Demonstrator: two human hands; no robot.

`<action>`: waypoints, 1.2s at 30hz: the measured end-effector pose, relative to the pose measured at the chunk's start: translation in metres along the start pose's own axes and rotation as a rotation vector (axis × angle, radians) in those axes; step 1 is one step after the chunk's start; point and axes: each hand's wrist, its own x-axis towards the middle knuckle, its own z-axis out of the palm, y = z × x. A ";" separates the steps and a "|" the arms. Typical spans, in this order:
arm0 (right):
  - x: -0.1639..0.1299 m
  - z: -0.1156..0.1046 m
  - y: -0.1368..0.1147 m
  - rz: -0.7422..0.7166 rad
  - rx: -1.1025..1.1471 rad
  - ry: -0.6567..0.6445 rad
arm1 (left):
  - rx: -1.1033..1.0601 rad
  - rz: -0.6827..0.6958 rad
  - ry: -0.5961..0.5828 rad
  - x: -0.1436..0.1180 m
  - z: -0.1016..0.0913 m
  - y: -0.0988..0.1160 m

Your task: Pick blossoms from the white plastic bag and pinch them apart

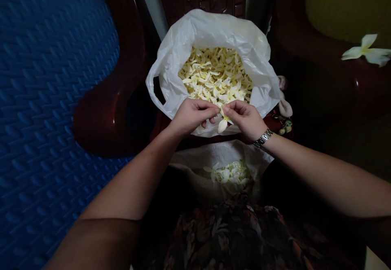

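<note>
A pale yellow-white flower [224, 125] is pinched between my two hands, its petals hanging down between the fingertips. My left hand [194, 115] is closed, thumb against fingers at the flower's upper part. From the other side, my right hand [245, 119] grips the same flower with thumb and forefinger; a metal-band watch is on that wrist. Just beyond the hands stands an open white plastic bag [171, 74], with many similar flowers [214, 72] inside. Below the hands, nearer my lap, a second whitish bag [195, 154] holds white petals or flowers [233, 173].
Dark reddish-brown carved wooden furniture [94, 119] flanks the bags. A blue textured mat [45, 99] lies at the left. One loose flower [368, 51] rests on the wood at the right. Small soft trinkets [285, 108] hang beside the bag.
</note>
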 end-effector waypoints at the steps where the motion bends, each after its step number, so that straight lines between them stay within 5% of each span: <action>1: 0.000 0.000 0.000 0.007 0.015 -0.002 | 0.000 0.002 -0.002 0.000 0.000 0.000; 9: 0.001 -0.001 0.002 -0.073 -0.083 0.041 | 0.008 -0.003 -0.004 0.000 0.000 0.000; 21: 0.000 0.000 0.001 0.017 0.039 0.011 | 0.055 0.026 -0.019 0.000 -0.001 0.000; 36: -0.001 -0.001 0.004 -0.135 -0.197 0.085 | 0.043 -0.003 -0.001 -0.002 0.000 0.004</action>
